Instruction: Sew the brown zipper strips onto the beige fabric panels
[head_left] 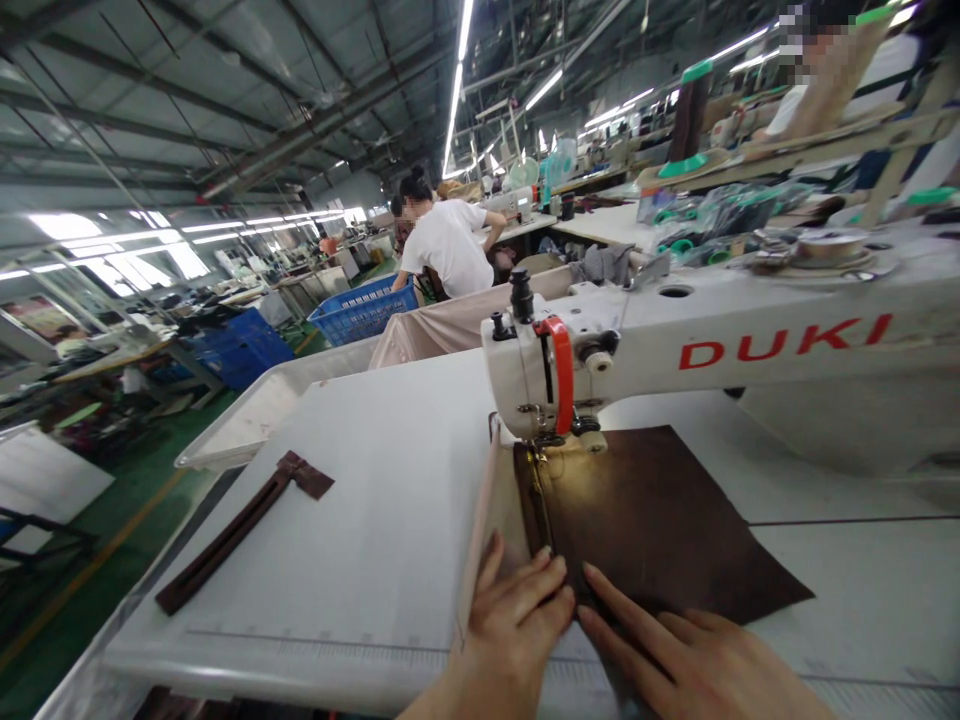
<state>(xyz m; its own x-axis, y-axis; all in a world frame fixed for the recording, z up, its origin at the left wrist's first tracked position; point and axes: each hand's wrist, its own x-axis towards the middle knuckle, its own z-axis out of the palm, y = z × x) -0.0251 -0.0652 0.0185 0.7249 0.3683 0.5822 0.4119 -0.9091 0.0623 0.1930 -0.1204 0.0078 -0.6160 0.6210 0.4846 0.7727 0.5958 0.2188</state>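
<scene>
A dark brown leather-like panel (660, 510) lies under the needle area of a white sewing machine (555, 370). Along its left edge runs a narrow strip with a yellowish metallic line, perhaps a zipper (541, 490). Pale lining cloth (501, 510) lies left of that edge and is partly lifted. My left hand (510, 625) rests on the lining and the panel's edge, fingertips on the strip, thumb apart. My right hand (667, 650) lies on the panel's near edge, fingers stretched out and pressing down. The needle tip is too small to make out.
Left on the white table (397, 500) lies a dark brown strip (240, 535) with a wider end. A ruler scale runs along the front edge. Beyond are a pale tray (255, 410), a blue basket (364, 308) and a person in white (450, 245). Another person is at upper right.
</scene>
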